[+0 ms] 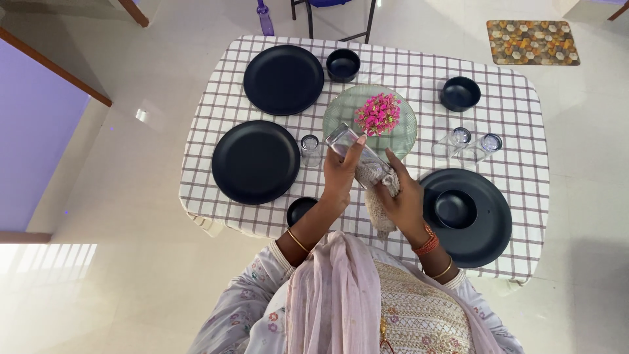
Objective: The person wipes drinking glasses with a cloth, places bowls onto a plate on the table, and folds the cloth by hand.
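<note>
My left hand (341,176) is wrapped round a glass (354,152) lying tilted, mouth up at 10 o'clock, base at 4 o'clock, right where my right hand (403,200) grips a cloth (380,190) pushed against that end, above the table (517,111).

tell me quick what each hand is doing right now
Left hand: closed around a clear drinking glass, holding it tilted above the table.
Right hand: closed on a pale cloth, pressing it against the glass.
</note>
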